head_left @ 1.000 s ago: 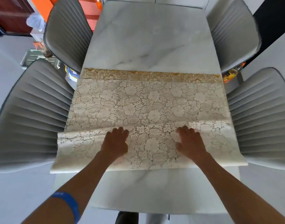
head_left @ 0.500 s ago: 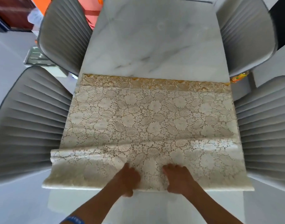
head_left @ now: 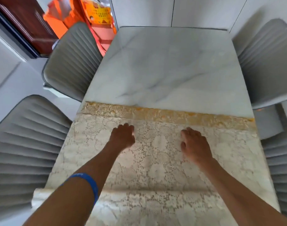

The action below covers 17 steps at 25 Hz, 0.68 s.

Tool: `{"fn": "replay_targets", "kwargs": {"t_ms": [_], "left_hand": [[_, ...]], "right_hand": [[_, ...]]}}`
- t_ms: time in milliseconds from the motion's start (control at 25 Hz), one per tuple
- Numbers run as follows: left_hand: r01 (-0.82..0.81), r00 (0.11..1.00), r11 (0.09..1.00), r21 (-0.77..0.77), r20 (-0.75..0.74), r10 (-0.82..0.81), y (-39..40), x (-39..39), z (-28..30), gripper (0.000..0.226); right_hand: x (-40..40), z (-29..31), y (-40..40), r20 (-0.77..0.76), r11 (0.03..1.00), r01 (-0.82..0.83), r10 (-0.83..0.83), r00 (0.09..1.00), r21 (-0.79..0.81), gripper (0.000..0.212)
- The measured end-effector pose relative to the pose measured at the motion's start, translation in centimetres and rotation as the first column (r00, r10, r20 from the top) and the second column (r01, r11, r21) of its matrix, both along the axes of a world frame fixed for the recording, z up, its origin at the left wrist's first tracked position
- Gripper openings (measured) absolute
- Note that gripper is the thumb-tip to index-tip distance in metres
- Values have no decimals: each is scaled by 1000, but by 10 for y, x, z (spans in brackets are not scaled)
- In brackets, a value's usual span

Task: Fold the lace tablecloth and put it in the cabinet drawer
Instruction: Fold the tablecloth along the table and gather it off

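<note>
Both hands, left (head_left: pixel 122 136) & right (head_left: pixel 194 144), fingers curled onto cloth (head_left: pixel 155 160) — can't tell if pinching; slick tabletop (head_left: pixel 172 70), fold may skew.

Two bare, sleeveless forearms, a blue wristband (head_left: pixel 88 182) round the left wrist.

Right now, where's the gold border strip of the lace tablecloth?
In the head view the gold border strip runs across the marble table, just beyond the left hand and right hand.
</note>
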State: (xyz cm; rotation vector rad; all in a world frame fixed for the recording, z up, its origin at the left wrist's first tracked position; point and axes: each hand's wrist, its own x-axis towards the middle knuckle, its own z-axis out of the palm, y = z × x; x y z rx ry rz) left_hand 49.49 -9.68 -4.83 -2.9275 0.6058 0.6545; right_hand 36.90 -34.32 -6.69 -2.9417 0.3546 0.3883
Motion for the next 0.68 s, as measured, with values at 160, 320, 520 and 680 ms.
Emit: {"fn": "replay_targets", "kwargs": {"t_ms": [160, 320, 520, 680], "left_hand": [[71, 996, 997, 21, 50, -72, -9, 55, -17, 70], [2, 978, 991, -130, -209, -29, 6, 79, -18, 78], [179, 982, 973, -148, -40, -187, 16, 82, -17, 39], [157, 983, 980, -125, -78, -167, 29, 93, -11, 46]], "right_hand": [[48, -11, -14, 3, 999, -14, 14, 1000, 33, 55], [63, -3, -31, -76, 984, -9, 23, 997, 178, 48], [82, -4, -30, -8, 954, -296, 297, 955, 51, 27], [85, 4, -44, 37, 924, -215, 215, 976, 317, 21]]}}
